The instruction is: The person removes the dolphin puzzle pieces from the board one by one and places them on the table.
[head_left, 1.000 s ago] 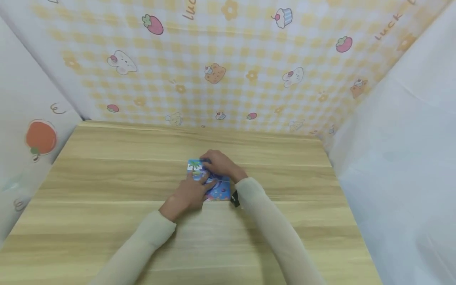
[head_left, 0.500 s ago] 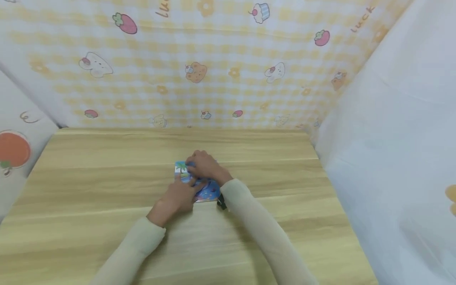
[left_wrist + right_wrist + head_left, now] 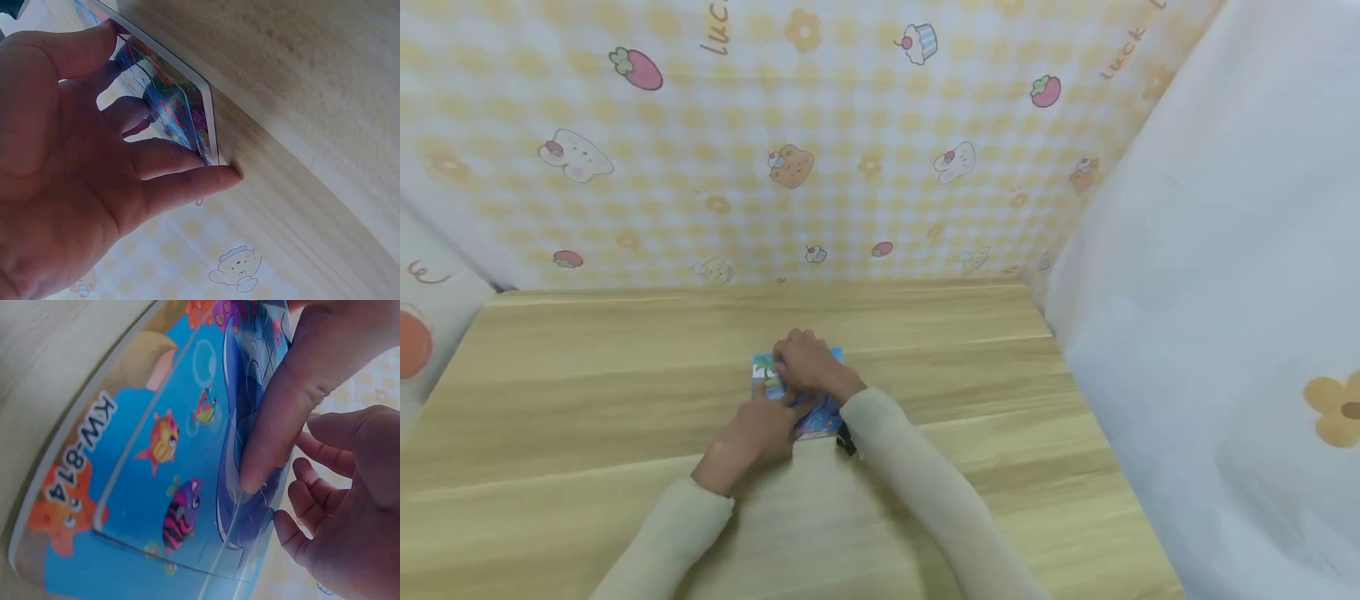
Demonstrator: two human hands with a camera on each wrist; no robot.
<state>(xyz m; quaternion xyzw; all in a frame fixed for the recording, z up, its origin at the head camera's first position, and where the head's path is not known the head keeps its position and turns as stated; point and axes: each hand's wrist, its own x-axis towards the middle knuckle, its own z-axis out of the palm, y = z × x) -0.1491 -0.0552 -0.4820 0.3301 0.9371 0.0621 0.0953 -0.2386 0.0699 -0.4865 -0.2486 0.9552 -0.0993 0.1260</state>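
Note:
A flat jigsaw puzzle board (image 3: 820, 425) with a blue sea scene lies on the table under both hands. In the right wrist view the puzzle (image 3: 144, 506) shows cartoon fish, a starfish, a large blue shape and the print "KW-814". My left hand (image 3: 763, 427) rests on its front left part, fingers spread and mostly straight. In the left wrist view its fingers (image 3: 178, 187) reach over the board's edge. My right hand (image 3: 808, 362) is on the far part, fingers curled down; I cannot tell whether it pinches a puzzle piece.
The wood-grain table (image 3: 970, 367) extends around the puzzle. A yellow checked cloth (image 3: 850, 200) hangs behind it, and a white sheet (image 3: 1210, 275) hangs at the right. Beside the right sleeve (image 3: 925, 483) is a small black object (image 3: 846, 439).
The head view has turned to the right, so the scene sits further left. The right hand has shifted slightly left over the board, showing its far right corner. The left hand stays on it.

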